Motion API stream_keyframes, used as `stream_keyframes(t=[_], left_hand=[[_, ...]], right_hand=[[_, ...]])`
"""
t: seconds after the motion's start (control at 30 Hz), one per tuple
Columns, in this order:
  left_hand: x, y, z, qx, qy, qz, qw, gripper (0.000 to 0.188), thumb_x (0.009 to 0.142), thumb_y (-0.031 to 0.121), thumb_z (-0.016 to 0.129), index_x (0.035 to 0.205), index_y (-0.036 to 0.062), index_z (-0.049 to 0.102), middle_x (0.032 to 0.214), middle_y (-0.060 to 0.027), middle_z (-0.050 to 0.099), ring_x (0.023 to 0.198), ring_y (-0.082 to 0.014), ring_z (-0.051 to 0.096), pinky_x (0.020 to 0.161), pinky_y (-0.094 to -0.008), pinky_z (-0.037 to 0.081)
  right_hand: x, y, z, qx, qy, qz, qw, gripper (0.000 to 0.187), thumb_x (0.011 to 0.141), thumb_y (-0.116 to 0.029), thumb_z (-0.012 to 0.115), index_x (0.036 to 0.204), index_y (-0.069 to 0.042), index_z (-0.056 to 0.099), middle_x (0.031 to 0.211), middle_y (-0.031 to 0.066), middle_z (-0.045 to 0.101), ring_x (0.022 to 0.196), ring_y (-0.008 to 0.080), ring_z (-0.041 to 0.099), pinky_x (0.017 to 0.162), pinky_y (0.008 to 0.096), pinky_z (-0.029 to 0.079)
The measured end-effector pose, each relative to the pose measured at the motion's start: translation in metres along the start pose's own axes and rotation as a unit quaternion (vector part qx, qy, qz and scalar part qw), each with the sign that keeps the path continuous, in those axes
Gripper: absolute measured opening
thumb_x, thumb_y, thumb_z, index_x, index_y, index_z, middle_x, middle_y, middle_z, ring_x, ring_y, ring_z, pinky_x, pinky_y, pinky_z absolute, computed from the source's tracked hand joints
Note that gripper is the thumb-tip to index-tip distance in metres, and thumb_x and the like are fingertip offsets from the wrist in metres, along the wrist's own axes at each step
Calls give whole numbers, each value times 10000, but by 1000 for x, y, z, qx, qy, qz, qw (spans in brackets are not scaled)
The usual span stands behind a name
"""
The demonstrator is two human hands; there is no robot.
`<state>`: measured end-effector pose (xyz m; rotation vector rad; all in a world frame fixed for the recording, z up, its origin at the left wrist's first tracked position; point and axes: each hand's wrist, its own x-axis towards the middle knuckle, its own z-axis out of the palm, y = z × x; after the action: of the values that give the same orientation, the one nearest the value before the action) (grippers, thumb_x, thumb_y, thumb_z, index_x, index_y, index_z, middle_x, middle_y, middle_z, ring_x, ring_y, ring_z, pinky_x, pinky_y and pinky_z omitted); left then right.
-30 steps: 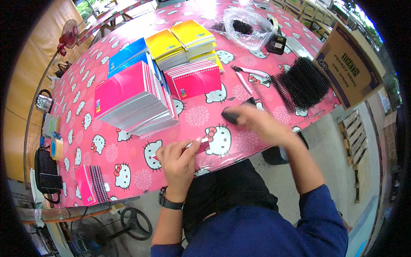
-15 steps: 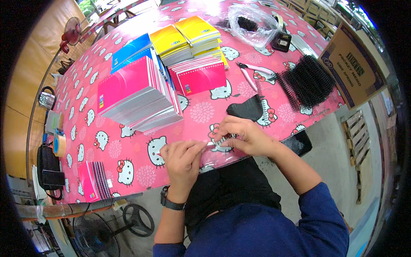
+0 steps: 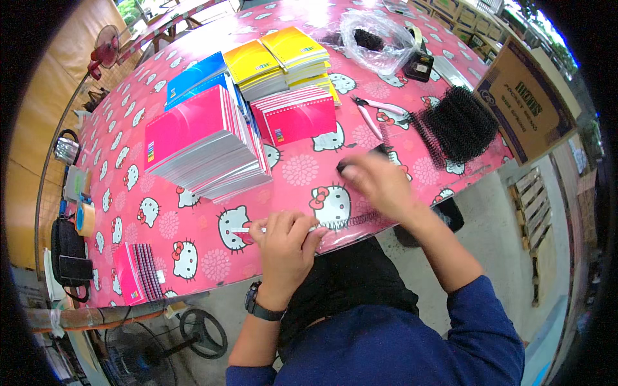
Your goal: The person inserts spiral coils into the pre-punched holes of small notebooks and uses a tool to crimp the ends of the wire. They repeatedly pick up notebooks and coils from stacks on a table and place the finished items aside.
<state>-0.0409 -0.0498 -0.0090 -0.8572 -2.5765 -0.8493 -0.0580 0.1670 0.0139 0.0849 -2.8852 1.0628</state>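
My left hand (image 3: 283, 235) is closed on a thin notebook (image 3: 241, 229), seen edge-on near the table's front edge. A dark spiral coil (image 3: 351, 222) runs out from the notebook's right end along the tabletop. My right hand (image 3: 381, 186) is smeared by motion, over a black cloth piece (image 3: 380, 150) that it mostly covers. Whether its fingers grip the cloth cannot be made out. Beyond that hand lie pink-handled pliers (image 3: 368, 119) and a large bundle of black spiral coils (image 3: 460, 125).
Stacks of pink notebooks (image 3: 193, 132), blue notebooks (image 3: 196, 77) and yellow notebooks (image 3: 293, 46) stand on the pink patterned table (image 3: 212, 265). Several pink notebooks (image 3: 132, 273) lie at the front left. A cardboard box (image 3: 528, 103), a plastic bag (image 3: 360, 58) and a tape dispenser (image 3: 420, 64) are on the right.
My right hand has left the coil at the notebook and moved away from me, over the black cloth. The coil now lies exposed. My left hand keeps its hold, shifted slightly right.
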Motion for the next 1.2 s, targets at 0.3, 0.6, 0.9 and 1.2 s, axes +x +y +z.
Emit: stream_keyframes(t=[0.3, 0.6, 0.9, 1.2], left_hand=[[-4, -11, -3, -43, -64, 20, 997, 289, 745, 325, 693, 961, 143, 632, 948, -20, 580, 1004, -213, 529, 988, -465, 202], [-9, -36, -17, -16, 33, 19, 999, 308, 598, 325, 786, 784, 142, 623, 791, 21, 568, 885, -200, 542, 999, -557, 149], [-9, -41, -12, -37, 64, 33, 997, 289, 569, 311, 796, 712, 140, 612, 700, 22, 528, 813, -181, 536, 984, -548, 171], [-14, -43, -4, -56, 71, 11, 996, 706, 568, 283, 822, 1169, 69, 519, 909, -33, 572, 849, -215, 541, 1023, -509, 196]], right_hand=[[5, 30, 15, -292, 57, 69, 952, 734, 637, -584, 693, 1135, -69, 534, 1204, 165, 483, 1138, 331, 406, 919, 485, 319], [-7, 5, 3, 451, -254, -92, 851, 655, 656, -552, 697, 1060, -42, 626, 1125, 163, 557, 1094, 286, 512, 966, 382, 360], [12, -2, 17, 393, -296, -196, 848, 580, 662, -512, 685, 985, -30, 674, 1109, 170, 582, 1066, 294, 534, 952, 401, 374], [24, -2, 24, 167, -210, -85, 960, 563, 688, -495, 686, 995, -24, 658, 1062, 139, 594, 1050, 271, 543, 948, 395, 368]])
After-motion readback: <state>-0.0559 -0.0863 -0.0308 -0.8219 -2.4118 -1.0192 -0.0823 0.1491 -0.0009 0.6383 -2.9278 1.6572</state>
